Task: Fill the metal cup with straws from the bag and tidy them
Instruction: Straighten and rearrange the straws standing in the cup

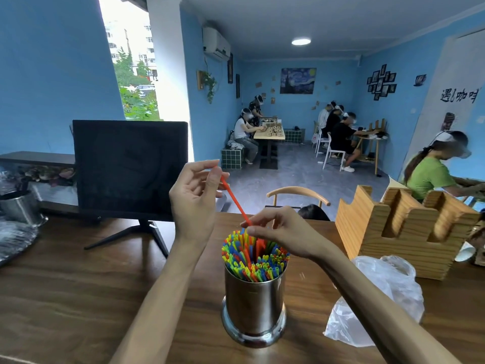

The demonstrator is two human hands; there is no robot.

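Red straw [234, 197] pinched btwn both hands' grip, above metal cup [254, 300].

Daylight pours in through the window opening [131, 61] at upper left, blown out to near white, while a round ceiling lamp [301, 41] glows further back. The room is evenly bright with soft, faint shadows. Glare streaks the metal cup [254, 300]. Wide-angle distortion bends the walls and edges, and the far right side looks smeared.

"咖啡" on white wall panel [446, 106] (partly legible)
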